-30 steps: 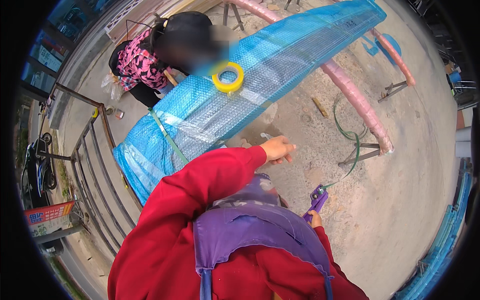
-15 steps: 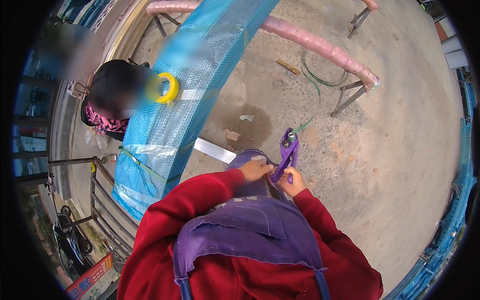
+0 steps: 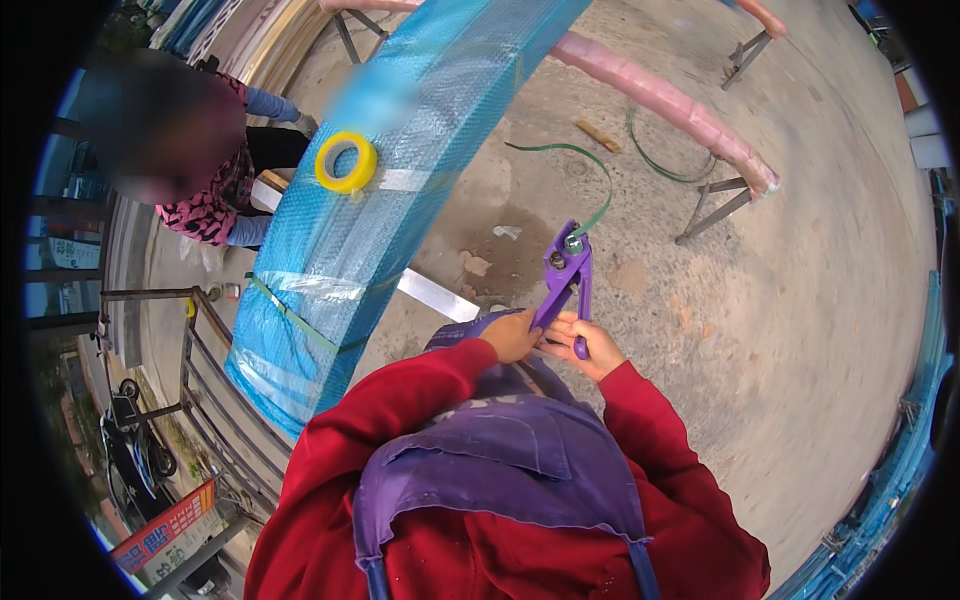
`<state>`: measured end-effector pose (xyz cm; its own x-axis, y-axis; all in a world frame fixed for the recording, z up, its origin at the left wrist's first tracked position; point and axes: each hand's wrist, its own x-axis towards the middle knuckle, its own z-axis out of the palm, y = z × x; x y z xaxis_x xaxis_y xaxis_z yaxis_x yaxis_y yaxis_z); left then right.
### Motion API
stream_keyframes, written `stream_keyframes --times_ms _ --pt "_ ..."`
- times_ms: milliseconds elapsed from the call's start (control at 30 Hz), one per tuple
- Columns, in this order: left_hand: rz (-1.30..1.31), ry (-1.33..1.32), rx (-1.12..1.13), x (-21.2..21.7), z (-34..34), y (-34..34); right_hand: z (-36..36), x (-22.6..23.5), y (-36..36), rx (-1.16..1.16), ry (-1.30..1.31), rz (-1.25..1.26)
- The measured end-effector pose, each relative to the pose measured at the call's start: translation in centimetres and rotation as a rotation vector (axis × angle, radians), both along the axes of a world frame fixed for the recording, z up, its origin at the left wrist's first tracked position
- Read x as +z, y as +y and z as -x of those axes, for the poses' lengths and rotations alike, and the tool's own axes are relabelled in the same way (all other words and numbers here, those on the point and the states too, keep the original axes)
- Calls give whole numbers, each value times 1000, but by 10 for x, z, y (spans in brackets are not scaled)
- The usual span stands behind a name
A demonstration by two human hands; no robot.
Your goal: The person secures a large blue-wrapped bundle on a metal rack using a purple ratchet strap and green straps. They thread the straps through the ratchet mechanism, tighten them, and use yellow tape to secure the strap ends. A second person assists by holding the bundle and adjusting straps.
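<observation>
A purple hand strapping tensioner (image 3: 572, 272) is in front of me, its head pointing away and its two handles toward me. My left hand (image 3: 512, 336) is closed round the left handle. My right hand (image 3: 592, 350) has its fingers round the other handle, near its end. A green plastic strap (image 3: 604, 192) runs from the tool's head and curls up and left to a loose end in the air. To the left lies a long bundle (image 3: 330, 245) in blue bubble wrap, with a green strap (image 3: 298, 318) across its near part. A yellow tape roll (image 3: 368, 163) rests on the bundle.
A co-worker (image 3: 212, 205) in a pink-and-black top bends beside the bundle's left side. Pink-wrapped supports (image 3: 660, 100) stand ahead on metal legs. A strap coil (image 3: 650, 165) and a wood scrap (image 3: 598, 136) lie on the concrete. A metal rail (image 3: 190, 360) stands at the left.
The tensioner has moved slightly up and left, with the strap's loose end swinging up and left. The co-worker has shifted left, and an arm now shows at the bundle.
</observation>
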<state>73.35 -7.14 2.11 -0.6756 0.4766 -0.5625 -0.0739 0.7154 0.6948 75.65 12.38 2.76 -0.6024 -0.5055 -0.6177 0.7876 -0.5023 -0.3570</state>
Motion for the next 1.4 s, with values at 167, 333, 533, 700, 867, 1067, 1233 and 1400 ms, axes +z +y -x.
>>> stream_keyframes --times_ms 167,333,533,700,867,1067,1233,1400 --pt "99 -3 -52 6 5 -3 19 31 17 -1 -24 -304" --pt "311 57 -91 -21 23 -40 24 56 50 -46 -149 -2" --pt "-29 312 -4 -2 60 -52 31 84 46 5 -125 -34" --pt "-275 473 152 78 143 12 9 86 26 55 -111 -114" --pt "-540 79 237 51 151 40 -5 96 2 121 -15 -135" --pt "-947 -232 825 38 150 12 2 102 15 15 -88 17" --pt "-893 -211 1091 22 146 -5 -1 104 11 17 -67 -17" --pt "-683 -156 1014 33 107 -2 -4 93 3 49 -94 -34"
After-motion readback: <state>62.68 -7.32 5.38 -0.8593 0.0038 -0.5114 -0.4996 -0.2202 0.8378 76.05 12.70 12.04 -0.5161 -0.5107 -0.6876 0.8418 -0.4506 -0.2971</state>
